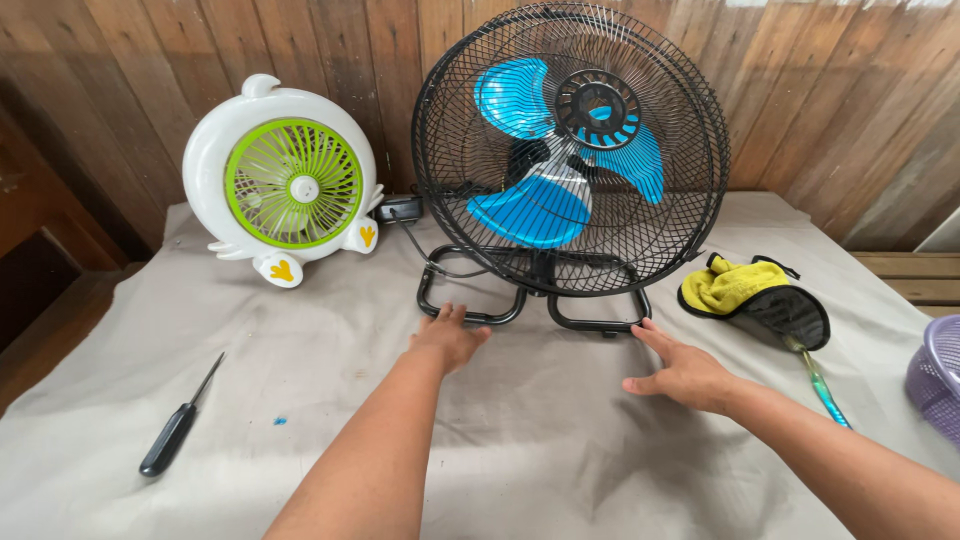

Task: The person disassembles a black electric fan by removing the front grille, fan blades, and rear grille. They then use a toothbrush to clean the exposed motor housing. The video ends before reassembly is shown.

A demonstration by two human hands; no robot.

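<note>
Wooden plank wall (830, 90) is running behind everything. Counter (560, 440), draped in a pale grey cloth, is carrying all the items.

Black floor fan (570, 150) is standing upright at centre back on its tubular stand (530, 295), wire cage closed over blue blades, cord trailing off behind to the left. Cage looks fully assembled; no part appears removed yet, so the work on it seems barely started, by my reading.

White toy-shaped fan (285, 180) with green grille is sitting to the left of it, well apart from both hands.

Left hand (450, 335) is lying palm down on the cloth, fingers (452, 314) spread and empty, tips just touching or nearly touching the front of the stand's left loop; cannot tell which. Right hand (685, 372) is resting open, holding nothing, fingertips just beside the right loop.

Black mesh swatter-like paddle (790, 312) with a yellow cloth (730, 285) lying on it is sitting at the right, its greenish handle pointing toward the near edge.

Purple basket (938, 385) is poking in at the right edge; contents are out of view.

Black-handled screwdriver (180, 425) is lying untouched at the near left, well apart from the hands.

Small blue fleck (280, 421) is sitting on the cloth near it.
</note>
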